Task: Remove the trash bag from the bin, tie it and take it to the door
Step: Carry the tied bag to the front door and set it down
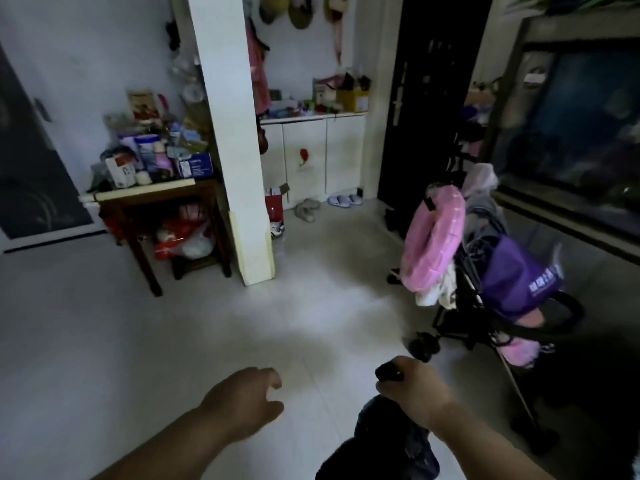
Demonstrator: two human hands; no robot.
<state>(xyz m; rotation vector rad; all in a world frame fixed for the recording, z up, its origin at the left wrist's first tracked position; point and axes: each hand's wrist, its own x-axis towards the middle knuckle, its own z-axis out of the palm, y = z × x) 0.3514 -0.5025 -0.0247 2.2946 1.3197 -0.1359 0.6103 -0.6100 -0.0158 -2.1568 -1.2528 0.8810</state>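
My right hand [414, 388] has its fingers closed tight around the gathered neck of the black plastic trash bag [388, 445]. A dark knob of the plastic pokes out above my fist, and the full body of the bag hangs straight below my fingers, clear of the pale tiled floor [138, 341]. My left hand [242, 400] is beside it, apart from the bag, fingers loosely curled and holding nothing.

Ahead of my right fingers and a little to the right stands a black folding stroller [485, 306] loaded with a pink inflatable ring [434, 237] and a purple fabric bag [516, 275]. Beyond the stroller, well ahead of my fingers, is the dark door [422, 98]. Far ahead of my left fingers, a white square pillar [232, 133] rises from the floor, with a cluttered dark wooden counter [156, 199] just left of it.
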